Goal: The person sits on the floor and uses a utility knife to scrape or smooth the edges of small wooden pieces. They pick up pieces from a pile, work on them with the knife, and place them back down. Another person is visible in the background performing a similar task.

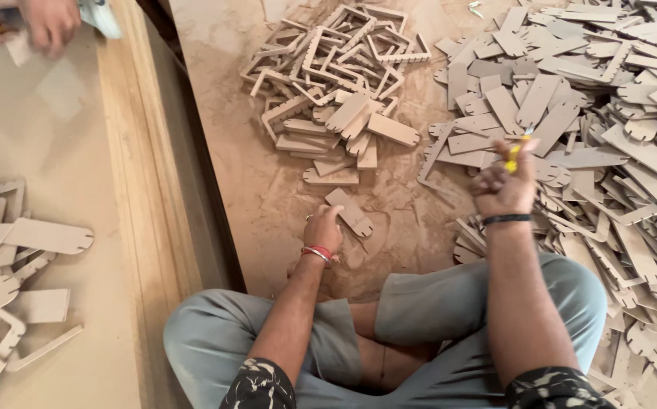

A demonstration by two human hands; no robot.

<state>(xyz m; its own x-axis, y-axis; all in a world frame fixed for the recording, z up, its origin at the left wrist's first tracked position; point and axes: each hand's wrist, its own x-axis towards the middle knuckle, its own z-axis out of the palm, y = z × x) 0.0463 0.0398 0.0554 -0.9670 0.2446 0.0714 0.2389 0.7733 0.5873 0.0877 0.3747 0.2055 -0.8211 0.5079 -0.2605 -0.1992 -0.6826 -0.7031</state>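
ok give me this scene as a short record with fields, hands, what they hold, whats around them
setting: person sits cross-legged on a dusty floor
left hand: left hand is low to the floor, touching a flat notched board piece
right hand: right hand is raised, gripping a small yellow tool
ahead: pile of cut frames and flat pieces
right side: large heap of flat board cutouts
left side: raised board with more cutouts
other person: another hand at the top left corner
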